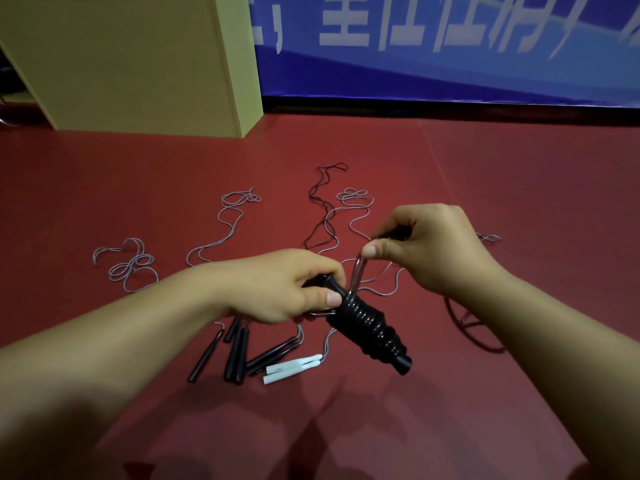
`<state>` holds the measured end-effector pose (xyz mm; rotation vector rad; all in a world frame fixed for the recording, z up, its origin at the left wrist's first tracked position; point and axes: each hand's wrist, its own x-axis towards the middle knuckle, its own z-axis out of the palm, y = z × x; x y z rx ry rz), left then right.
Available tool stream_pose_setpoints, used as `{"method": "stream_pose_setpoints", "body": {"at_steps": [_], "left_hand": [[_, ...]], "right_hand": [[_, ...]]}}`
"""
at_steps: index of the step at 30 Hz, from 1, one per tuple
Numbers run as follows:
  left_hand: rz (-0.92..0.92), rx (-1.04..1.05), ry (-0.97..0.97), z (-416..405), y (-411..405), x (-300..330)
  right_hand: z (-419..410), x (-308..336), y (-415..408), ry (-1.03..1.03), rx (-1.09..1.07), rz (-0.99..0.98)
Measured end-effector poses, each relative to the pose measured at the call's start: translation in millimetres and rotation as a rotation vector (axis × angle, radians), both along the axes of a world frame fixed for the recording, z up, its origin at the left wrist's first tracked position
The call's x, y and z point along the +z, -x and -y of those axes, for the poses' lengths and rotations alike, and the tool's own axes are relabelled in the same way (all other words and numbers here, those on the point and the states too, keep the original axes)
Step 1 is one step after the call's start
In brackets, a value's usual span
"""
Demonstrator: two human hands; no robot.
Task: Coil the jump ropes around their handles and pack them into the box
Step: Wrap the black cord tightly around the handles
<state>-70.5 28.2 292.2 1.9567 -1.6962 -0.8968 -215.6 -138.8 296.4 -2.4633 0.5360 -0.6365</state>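
Note:
My left hand [287, 285] grips the upper end of a pair of black handles [370, 332] held above the red floor, with dark rope coiled in many turns round them. My right hand [426, 247] pinches a loop of that rope [356, 275] just above the coil. Several other jump ropes lie on the floor beyond and below: black handles [235, 351], a white pair of handles [294, 370], and loose grey cords [228, 233] and a black cord [322, 202]. No box is recognisable as such.
A tall yellow-beige block [138, 64] stands at the back left. A blue banner with white characters [450, 46] runs along the back wall. A dark reddish rope [464, 323] lies by my right forearm. Red floor [519, 168] extends to the right.

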Motion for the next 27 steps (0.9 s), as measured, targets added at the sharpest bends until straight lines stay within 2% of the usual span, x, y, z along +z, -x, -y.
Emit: {"method": "stream_pose_setpoints", "body": {"at_steps": [3,10,13,14,17,21,24,27], "left_hand": [[-0.116,-0.006,0.011,-2.2,3.7,3.0],[-0.536,0.010,0.160,-5.2,11.4,11.8],[-0.735,0.145,0.237,-2.6,12.5,15.5],[-0.819,0.203,0.271,-1.2,12.8,16.8],[-0.970,0.377,0.379,3.8,11.2,20.4],[-0.948,0.610,0.447,8.1,6.6,19.7],[-0.839,0.754,0.507,10.8,0.7,12.8],[-0.655,0.846,0.541,11.2,-4.8,7.8]], "right_hand": [[4.7,-4.4,-0.7,-0.125,0.000,0.012],[9.3,-10.0,-2.9,-0.415,-0.022,0.118],[10.4,-8.3,-3.5,-0.588,-0.011,0.152],[9.3,-9.1,-3.7,-0.604,-0.007,0.150],[-3.1,-15.3,-8.5,-0.472,0.016,0.077],[-17.6,-22.0,-16.3,-0.353,0.104,-0.028],[-26.9,-21.3,-17.2,-0.252,0.181,-0.121],[-33.4,-21.2,-18.2,-0.163,0.210,-0.166]]}}
